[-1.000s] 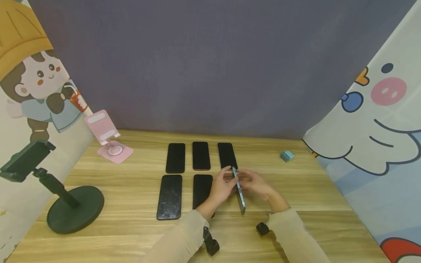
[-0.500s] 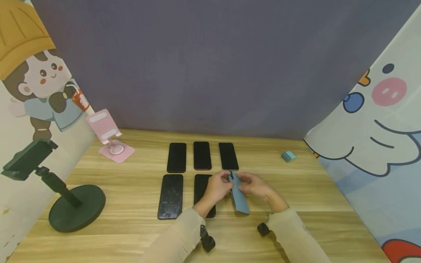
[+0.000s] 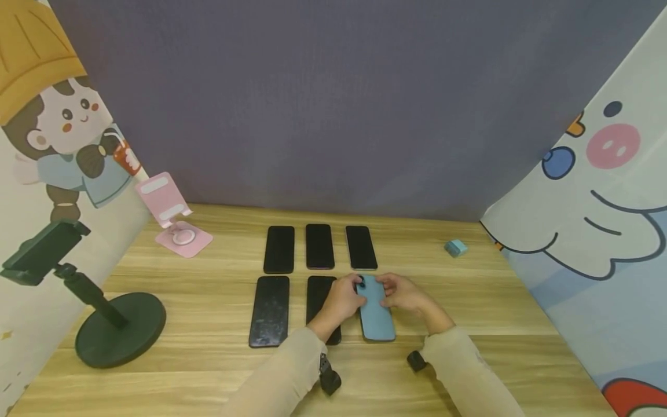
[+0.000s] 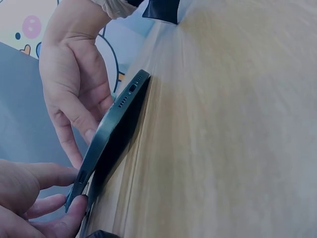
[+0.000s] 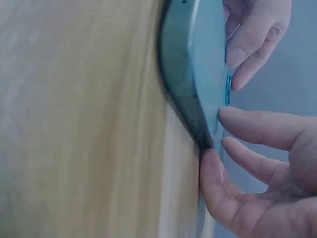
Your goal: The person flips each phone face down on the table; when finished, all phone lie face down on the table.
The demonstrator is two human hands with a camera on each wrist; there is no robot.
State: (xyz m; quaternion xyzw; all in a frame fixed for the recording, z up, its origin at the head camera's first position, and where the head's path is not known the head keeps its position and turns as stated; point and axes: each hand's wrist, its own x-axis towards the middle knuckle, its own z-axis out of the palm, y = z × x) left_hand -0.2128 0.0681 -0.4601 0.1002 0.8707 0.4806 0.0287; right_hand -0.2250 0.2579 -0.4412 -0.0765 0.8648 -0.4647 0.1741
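Observation:
A light-blue smartphone (image 3: 377,321) lies back up in both hands, its camera corner at the far left. In the left wrist view its dark screen side faces down and its near end is raised off the wooden table (image 4: 223,124). My left hand (image 3: 341,301) pinches the phone's left edge near the camera, thumb on the back. On the opposite edge, my right hand (image 3: 409,294) pinches it between thumb and fingers, as the right wrist view also shows. Left of it is a black phone (image 3: 318,292), partly hidden by my left hand and wrist.
Three black phones, one of them the middle phone (image 3: 319,246), form a back row. Another phone (image 3: 269,311) lies front left. A pink phone stand (image 3: 183,238) and a dark green stand (image 3: 121,330) are at the left. A small blue block (image 3: 455,248) sits right.
The light-blue phone has turned from standing on its edge to nearly flat, its blue back now facing up. Both hands stay on its sides at about the same place.

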